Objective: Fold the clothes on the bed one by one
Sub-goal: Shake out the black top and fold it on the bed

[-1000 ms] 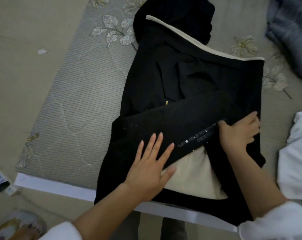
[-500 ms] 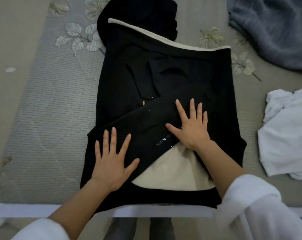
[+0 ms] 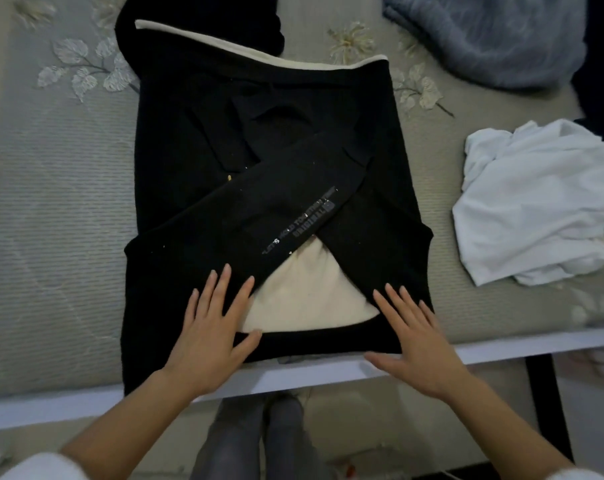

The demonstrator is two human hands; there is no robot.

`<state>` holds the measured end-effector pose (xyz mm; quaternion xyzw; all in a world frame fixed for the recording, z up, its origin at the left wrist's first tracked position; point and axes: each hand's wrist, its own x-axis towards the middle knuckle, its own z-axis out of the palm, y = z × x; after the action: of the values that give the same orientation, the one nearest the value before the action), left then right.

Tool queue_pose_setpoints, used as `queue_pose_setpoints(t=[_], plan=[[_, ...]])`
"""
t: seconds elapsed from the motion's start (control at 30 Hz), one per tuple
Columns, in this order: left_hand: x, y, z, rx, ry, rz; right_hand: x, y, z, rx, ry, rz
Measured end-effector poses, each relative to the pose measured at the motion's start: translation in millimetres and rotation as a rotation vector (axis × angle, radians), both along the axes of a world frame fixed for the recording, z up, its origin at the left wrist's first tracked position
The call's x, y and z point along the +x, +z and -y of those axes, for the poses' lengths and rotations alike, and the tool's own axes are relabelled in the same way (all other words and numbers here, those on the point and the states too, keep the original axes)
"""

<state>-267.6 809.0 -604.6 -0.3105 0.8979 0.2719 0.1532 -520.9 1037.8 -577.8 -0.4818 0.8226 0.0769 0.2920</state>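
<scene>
Because both sleeves are crossed over its chest, the black hoodie [image 3: 266, 161] lies as a compact block near the front edge of the bed [image 3: 58, 209], ready for a lengthwise fold. Your left hand [image 3: 210, 336] and right hand [image 3: 416, 344] rest flat at its hem, fingers spread, gripping nothing, probably to pin and smooth it. The white garment [image 3: 532, 206] and grey one [image 3: 484, 36] wait unfolded to the right.

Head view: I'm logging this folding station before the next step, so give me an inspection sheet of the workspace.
Surface: bed with grey leaf-print cover, white near edge.
Job's things: black garment, cream lining showing, sleeves crossed over its body; crumpled white garment to the right; grey-blue fleece at top right.
Clutter: nothing seen on the bed.
Hands: left hand flat on the black garment's near hem; right hand open at its near right corner.
Cables: nothing seen.
Surroundings: floor and the person's legs below the bed edge.
</scene>
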Motion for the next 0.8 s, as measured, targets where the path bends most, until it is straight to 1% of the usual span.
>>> queue_pose_setpoints(t=[0.1, 0.17, 0.27, 0.3, 0.4, 0.53, 0.6, 0.67, 0.8], plan=[[19, 3, -16, -0.045, -0.132, 0.020, 13, -11, -13, 0.014, 0.081, -0.013], [26, 3, -23, -0.141, -0.200, 0.061, 16, -17, -7, -0.014, 0.076, -0.047], [23, 2, -25, -0.248, -0.205, 0.071, 14, -22, 8, -0.027, 0.059, -0.091], [20, 1, -24, -0.269, -0.218, 0.104, 13, -21, 13, -0.002, 0.063, -0.093], [9, 2, -25, -0.345, -0.292, 0.284, 11, -13, 24, 0.032, 0.062, -0.061], [-5, 18, -31, -0.398, -0.356, 0.434, 6, 16, 48, 0.081, 0.031, 0.027], [-17, 32, -29, -0.385, -0.328, 0.465, 0, 31, 56, 0.118, 0.038, 0.038], [-28, 48, -26, -0.325, -0.274, 0.449, -5, 46, 57, 0.150, 0.043, 0.044], [-28, 85, -31, -0.115, -0.237, 0.422, -2, 74, 33, 0.208, 0.017, 0.137]])
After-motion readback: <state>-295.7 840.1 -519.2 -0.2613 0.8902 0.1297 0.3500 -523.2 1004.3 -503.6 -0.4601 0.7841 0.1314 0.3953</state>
